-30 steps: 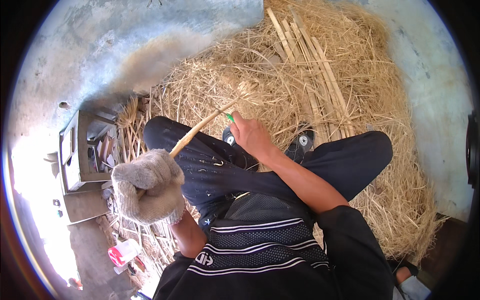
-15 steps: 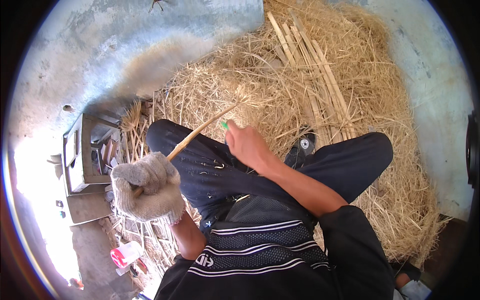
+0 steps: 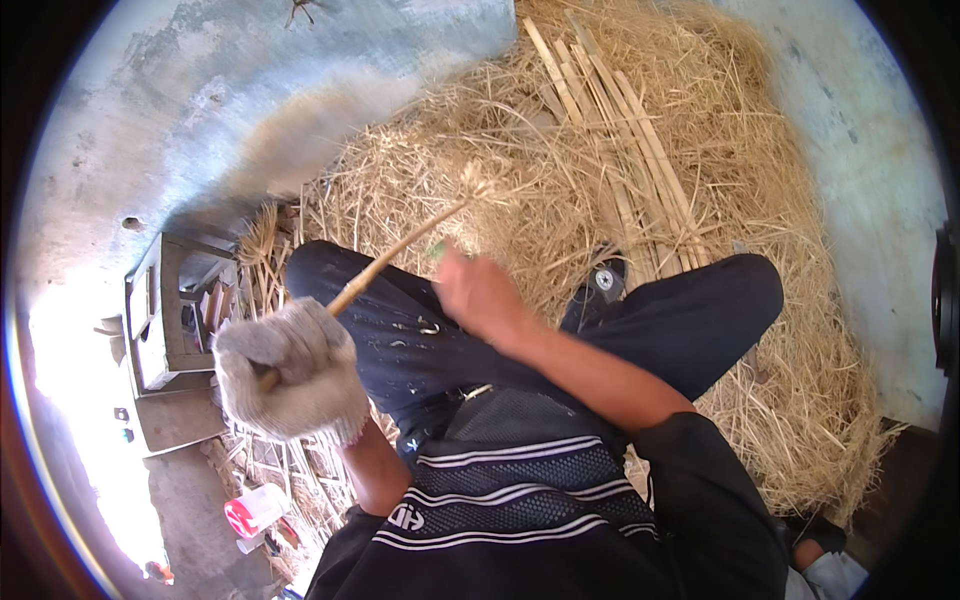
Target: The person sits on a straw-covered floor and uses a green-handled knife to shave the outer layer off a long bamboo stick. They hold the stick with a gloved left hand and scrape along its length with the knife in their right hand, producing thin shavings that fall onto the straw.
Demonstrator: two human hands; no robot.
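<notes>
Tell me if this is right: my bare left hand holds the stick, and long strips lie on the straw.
Not bare: in the head view, your left hand wears a knitted glove. It does hold the stick, and long strips do lie on the straw.

Perhaps a workshop: heaped straw-like shavings (image 3: 800,420)

Head-worn camera (fisheye), facing down, close above lap (image 3: 430,360).

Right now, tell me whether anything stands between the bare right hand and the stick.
Only the blurred green thing that the right hand holds, on the side toward the stick; nothing else visible stands between them.
</notes>
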